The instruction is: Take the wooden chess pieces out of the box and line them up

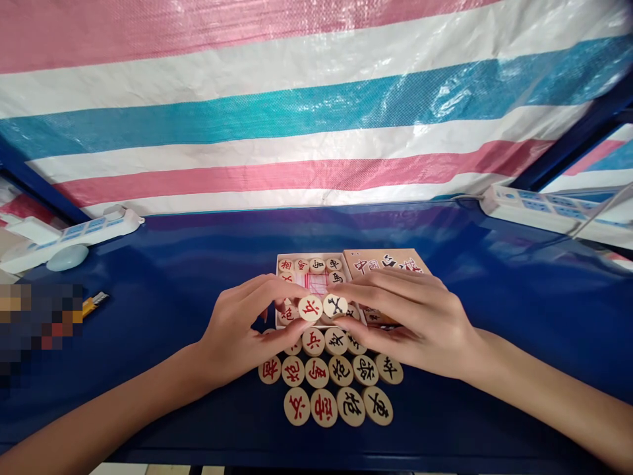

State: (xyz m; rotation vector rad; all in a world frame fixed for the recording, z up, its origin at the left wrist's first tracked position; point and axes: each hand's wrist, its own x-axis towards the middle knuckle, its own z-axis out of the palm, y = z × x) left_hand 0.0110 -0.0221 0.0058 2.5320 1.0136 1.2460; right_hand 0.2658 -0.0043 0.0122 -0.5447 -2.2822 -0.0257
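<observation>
Two bare hands each present one xiangqi piece above the near edge of an open box. We see the left hand (247, 320) with its grip narrowed on a red-character piece (310, 308), held between thumb and fingers. We see the right hand (420, 320) in a matching pinch, holding a black-character piece (335, 306). The two held discs lie side by side, faces turned toward us.

Beneath and beyond the fingers we note the white box (277, 297); pieces line its interior around a folded paper board (316, 284) printed with red lines. The box lid (386, 254), bearing Chinese characters, lies just right of the box, partly hidden by the right hand.

On the blue table (198, 422), nearer to us, further pieces form rows. In the nearest row (324, 408) we count four: two red at left, two black at right. The middle row (317, 372) shows six, three red and three black. We cannot count the farthest row (313, 342) fully, since the hands cover part of it.

At the periphery we find a left power strip (93, 231), a right power strip (539, 208), a yellow utility knife (93, 304) beside a pixelated area, and a striped plastic sheet (297, 112) behind the table.
</observation>
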